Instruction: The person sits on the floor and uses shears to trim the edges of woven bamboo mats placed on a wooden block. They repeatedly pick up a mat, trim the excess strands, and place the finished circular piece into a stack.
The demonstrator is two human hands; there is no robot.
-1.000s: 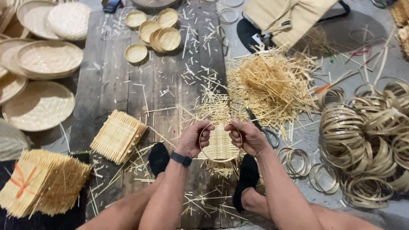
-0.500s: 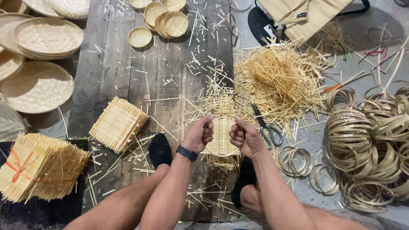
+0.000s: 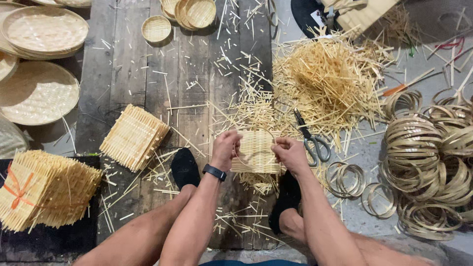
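I hold a small woven bamboo mat [image 3: 256,150] low in the middle of the view, just above my feet. My left hand [image 3: 225,149] grips its left edge and my right hand [image 3: 289,153] grips its right edge. A thin bamboo ring curves around the mat between my fingers. Grey-handled scissors [image 3: 311,140] lie just right of my right hand. A black watch sits on my left wrist.
A big heap of cut bamboo strips [image 3: 327,81] lies ahead on the right. Coiled bamboo rings [image 3: 428,162] pile up at the far right. Stacks of woven mats [image 3: 134,137] [image 3: 44,189] sit left, round baskets [image 3: 37,91] and small bowls [image 3: 189,12] beyond on the plank floor [image 3: 128,74].
The view has tilted down a little, so everything sits higher in frame. My hands stay on the woven mat, working it between them with small finger shifts.
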